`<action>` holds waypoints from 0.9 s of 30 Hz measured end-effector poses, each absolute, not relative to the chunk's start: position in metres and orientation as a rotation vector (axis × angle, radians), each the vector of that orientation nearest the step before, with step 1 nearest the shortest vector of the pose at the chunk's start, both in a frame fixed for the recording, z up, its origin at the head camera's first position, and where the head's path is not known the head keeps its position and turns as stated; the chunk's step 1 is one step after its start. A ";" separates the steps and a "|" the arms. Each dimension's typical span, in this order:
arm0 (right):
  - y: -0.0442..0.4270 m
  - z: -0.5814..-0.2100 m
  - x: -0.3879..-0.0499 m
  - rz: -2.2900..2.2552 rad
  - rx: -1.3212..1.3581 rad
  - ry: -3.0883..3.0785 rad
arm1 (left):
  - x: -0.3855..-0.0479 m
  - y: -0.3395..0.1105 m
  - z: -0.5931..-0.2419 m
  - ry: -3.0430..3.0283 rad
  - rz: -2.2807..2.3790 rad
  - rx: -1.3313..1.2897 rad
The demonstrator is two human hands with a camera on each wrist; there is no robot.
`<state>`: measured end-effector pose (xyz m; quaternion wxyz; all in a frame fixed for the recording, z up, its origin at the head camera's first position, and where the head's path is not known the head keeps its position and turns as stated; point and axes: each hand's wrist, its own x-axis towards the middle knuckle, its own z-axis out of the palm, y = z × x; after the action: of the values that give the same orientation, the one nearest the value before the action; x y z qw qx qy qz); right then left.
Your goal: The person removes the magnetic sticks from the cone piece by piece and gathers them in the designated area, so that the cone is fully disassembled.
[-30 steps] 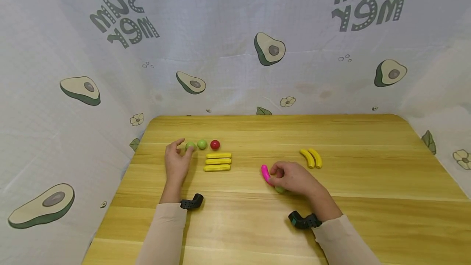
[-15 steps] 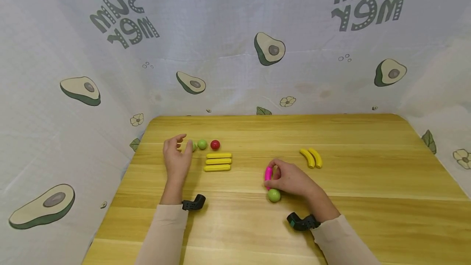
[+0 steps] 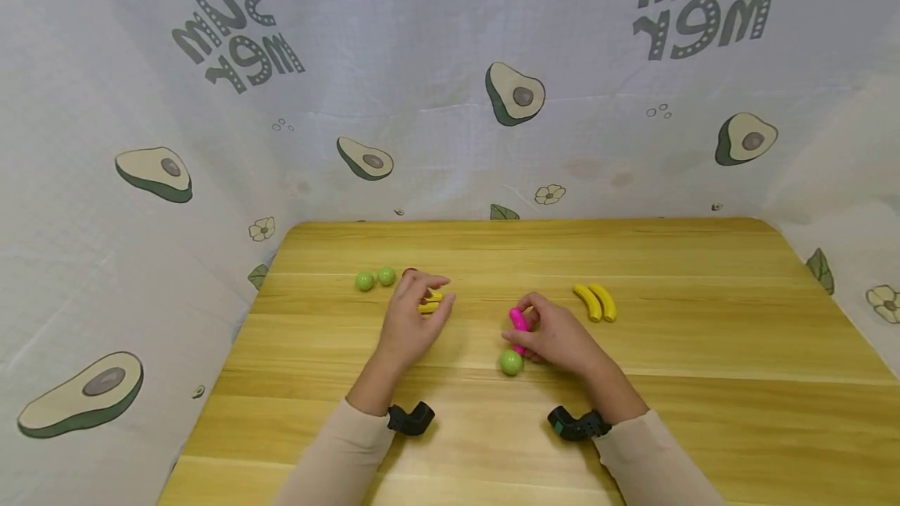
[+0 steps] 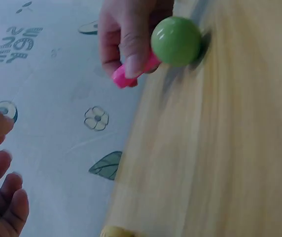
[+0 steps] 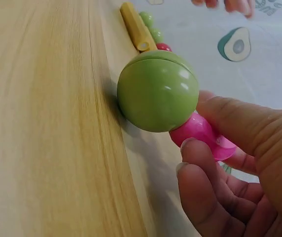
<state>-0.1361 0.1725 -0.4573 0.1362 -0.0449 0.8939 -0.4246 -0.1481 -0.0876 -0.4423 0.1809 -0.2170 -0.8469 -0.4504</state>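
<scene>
My right hand (image 3: pixel 558 336) pinches a pink curved toy piece (image 3: pixel 519 321) between thumb and fingers, right of the table's middle. A glossy green ball (image 3: pixel 511 362) sits against its near end; the right wrist view shows a seam round this green ball (image 5: pixel 156 91). My left hand (image 3: pixel 413 320) hovers with parted, bent fingers and nothing between them. Below it are yellow ridged sticks (image 3: pixel 429 308), mostly hidden, and a red ball (image 3: pixel 410 272), nearly covered by the fingers. In the left wrist view, fingers of my left hand (image 4: pixel 2 192) show at the edge.
Two green balls (image 3: pixel 364 281) lie at the back left of the wooden table (image 3: pixel 668 412). Two yellow toy bananas (image 3: pixel 595 303) lie side by side at the right. A white printed cloth (image 3: pixel 436 123) hangs behind and along the sides.
My left hand has moved right, from the leftmost green ball to above the yellow sticks. My right hand has taken hold of the pink piece, and the near green ball has shifted left.
</scene>
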 end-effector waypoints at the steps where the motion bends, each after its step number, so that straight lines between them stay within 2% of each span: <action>1: 0.173 -0.458 -0.136 -1.228 -0.141 2.594 | -0.145 -0.082 -0.444 -2.422 -1.288 -0.680; 5: 0.174 -0.458 -0.137 -1.183 -0.177 2.640 | -0.133 -0.063 -0.450 -2.533 -1.343 -0.898; 9: 0.176 -0.459 -0.138 -1.117 -0.192 2.696 | -0.124 -0.047 -0.459 -2.682 -1.312 -1.005; 27: 0.177 -0.459 -0.137 -1.099 -0.245 2.713 | -0.117 -0.035 -0.475 -2.901 -1.239 -0.987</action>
<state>-0.1366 0.1770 -0.4590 0.1019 -0.0829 0.9187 -0.3723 -0.1175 -0.0348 -0.4750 -0.0818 -0.2977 -0.8748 -0.3735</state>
